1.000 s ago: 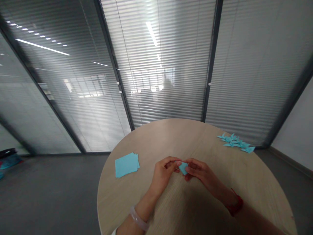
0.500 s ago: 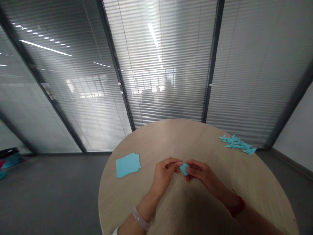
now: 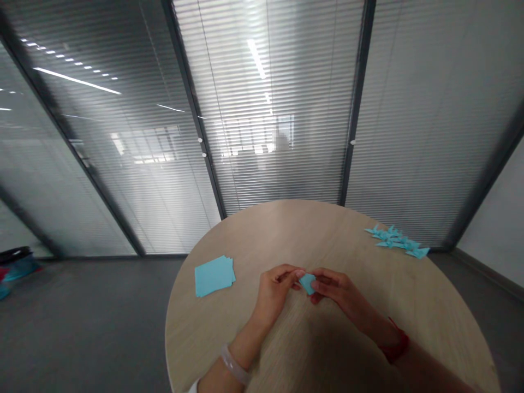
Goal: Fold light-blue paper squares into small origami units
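Both my hands meet over the middle of a round wooden table (image 3: 286,234). Between them is a small folded piece of light blue paper (image 3: 307,283). My left hand (image 3: 277,289) pinches its left side with curled fingers, and my right hand (image 3: 338,292) pinches its right side. A pale bracelet sits on my left wrist and a red band on my right wrist.
A stack of flat blue paper squares (image 3: 214,275) lies on the table to the left of my hands. Several folded blue paper shapes (image 3: 398,240) lie in a cluster near the far right edge. Glass walls with blinds stand behind the table.
The hands and the folded paper stay in nearly the same spot; only the fingers shift slightly on the paper.
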Action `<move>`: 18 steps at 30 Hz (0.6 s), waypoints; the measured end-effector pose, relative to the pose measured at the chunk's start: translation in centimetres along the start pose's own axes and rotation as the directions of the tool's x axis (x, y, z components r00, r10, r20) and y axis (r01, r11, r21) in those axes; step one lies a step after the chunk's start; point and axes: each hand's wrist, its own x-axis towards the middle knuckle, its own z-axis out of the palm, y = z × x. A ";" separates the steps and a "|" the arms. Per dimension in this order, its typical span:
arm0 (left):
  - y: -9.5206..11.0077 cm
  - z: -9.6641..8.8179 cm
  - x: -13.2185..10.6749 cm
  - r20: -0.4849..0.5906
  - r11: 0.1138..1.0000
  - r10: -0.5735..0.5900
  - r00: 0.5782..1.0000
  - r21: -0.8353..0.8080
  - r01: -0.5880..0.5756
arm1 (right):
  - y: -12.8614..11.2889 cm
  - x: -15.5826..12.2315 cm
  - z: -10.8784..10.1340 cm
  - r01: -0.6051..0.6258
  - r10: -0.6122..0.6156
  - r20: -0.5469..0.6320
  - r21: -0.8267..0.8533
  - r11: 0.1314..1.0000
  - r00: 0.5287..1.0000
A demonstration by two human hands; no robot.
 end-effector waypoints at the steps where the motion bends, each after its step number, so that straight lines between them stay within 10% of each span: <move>1: 0.0 0.0 0.0 -0.001 1.000 0.000 1.000 0.003 0.000 | 0.0 0.0 0.0 0.000 0.000 0.001 0.006 1.000 1.000; 18: 0.3 0.1 -0.1 0.038 0.999 -0.014 0.999 0.034 0.013 | 0.6 0.3 -0.1 0.014 -0.014 0.019 0.017 1.000 1.000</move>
